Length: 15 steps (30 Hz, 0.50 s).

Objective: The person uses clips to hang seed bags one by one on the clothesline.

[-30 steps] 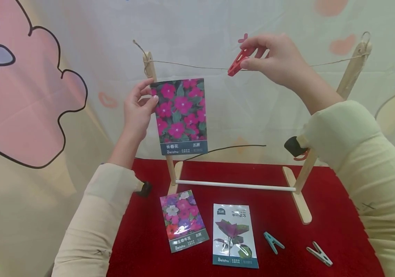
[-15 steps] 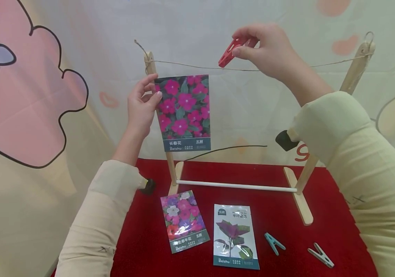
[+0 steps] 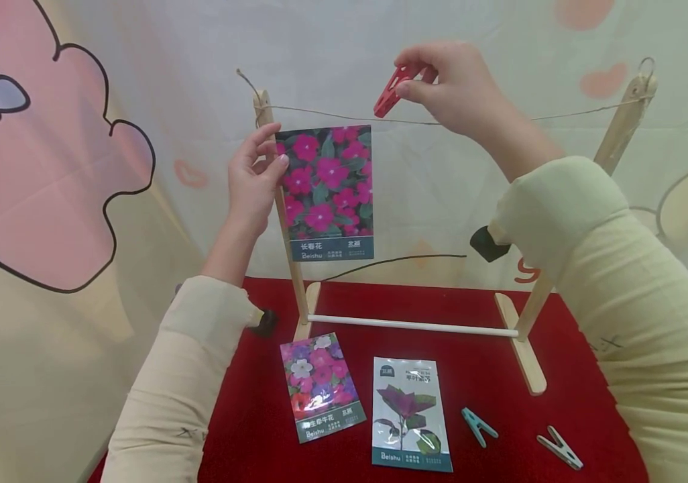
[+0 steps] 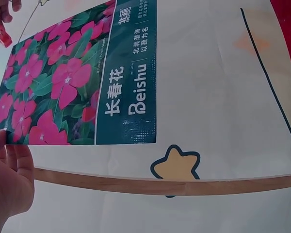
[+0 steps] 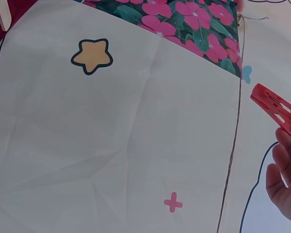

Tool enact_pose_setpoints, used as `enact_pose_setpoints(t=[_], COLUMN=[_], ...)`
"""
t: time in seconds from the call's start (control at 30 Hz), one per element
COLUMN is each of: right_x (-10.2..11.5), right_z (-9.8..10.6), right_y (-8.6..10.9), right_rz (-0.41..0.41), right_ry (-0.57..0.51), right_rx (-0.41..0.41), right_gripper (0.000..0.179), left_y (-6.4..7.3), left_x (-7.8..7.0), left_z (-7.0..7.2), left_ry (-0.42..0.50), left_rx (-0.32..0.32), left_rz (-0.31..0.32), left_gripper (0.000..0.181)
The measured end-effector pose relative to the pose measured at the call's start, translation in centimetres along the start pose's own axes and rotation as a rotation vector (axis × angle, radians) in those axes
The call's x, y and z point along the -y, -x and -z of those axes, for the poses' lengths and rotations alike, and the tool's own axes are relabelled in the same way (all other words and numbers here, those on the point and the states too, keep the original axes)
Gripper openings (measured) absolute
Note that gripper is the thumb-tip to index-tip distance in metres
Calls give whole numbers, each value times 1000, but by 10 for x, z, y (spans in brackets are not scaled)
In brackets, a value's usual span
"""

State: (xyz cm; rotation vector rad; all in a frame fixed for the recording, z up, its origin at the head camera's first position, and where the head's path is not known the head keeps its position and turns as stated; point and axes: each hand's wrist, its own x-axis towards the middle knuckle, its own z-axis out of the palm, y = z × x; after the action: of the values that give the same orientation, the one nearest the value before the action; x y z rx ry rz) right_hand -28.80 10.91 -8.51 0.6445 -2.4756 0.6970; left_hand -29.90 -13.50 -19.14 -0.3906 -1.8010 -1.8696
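The left hand (image 3: 255,178) pinches the left edge, near the top corner, of a glossy rectangular seed packet printed with magenta flowers (image 3: 327,194); gripped there, its printed face and top edge stay mostly uncovered. The packet hangs upright with its top edge just below thin brown twine (image 5: 232,160) in the head view; whether the two touch, I cannot tell.

The right hand (image 3: 449,84) pinches a red plastic clothespin (image 3: 387,94) at its tail, presumably to leave the nose free; that nose points down toward the twine near the packet's top right corner, apart from the packet.

The twine runs between the post tops of a pale wooden stand (image 3: 299,292), at the back edge of the red cloth-covered worktop (image 3: 452,302). In front of the stand, a multicoloured flower packet (image 3: 322,389) and a white purple-leaf packet (image 3: 410,412) lie flat, face up, probably to keep them readable. A teal clothespin (image 3: 473,421) and a white clothespin (image 3: 564,452) lie toward the right edge, on the right hand's side, perhaps for easy reach.
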Motion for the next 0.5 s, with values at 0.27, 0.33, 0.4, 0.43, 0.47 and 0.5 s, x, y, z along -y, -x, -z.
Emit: enact_pose_setpoints(t=[0.27,0.33,0.4,0.43,0.47,0.5], right_x=[6,7,8,8,9,9], right_z=[-5,-6,-7,-7,-8,-8], right_y=[-3,-5,-7,-8,-9,-10], right_rz=[26,31,37,41,43,45], right_ry=[36,45,52,54,56,58], right_rx=[-10,-10,-13,-18,-21,-25], right_gripper=[34,32,31,30,29,29], left_y=[-1,-1,-1,-1,-1,-1], left_x=[-3,-3,-4,-4,-4,-5], left_z=[-6,-7,-8,-8,-9,-9], left_ry=[20,23,21,19,16,15], left_rx=[17,15,13,13,13,12], left_rz=[-6,0,3,3,4,4], left_gripper=[38,38,38,37,37,37])
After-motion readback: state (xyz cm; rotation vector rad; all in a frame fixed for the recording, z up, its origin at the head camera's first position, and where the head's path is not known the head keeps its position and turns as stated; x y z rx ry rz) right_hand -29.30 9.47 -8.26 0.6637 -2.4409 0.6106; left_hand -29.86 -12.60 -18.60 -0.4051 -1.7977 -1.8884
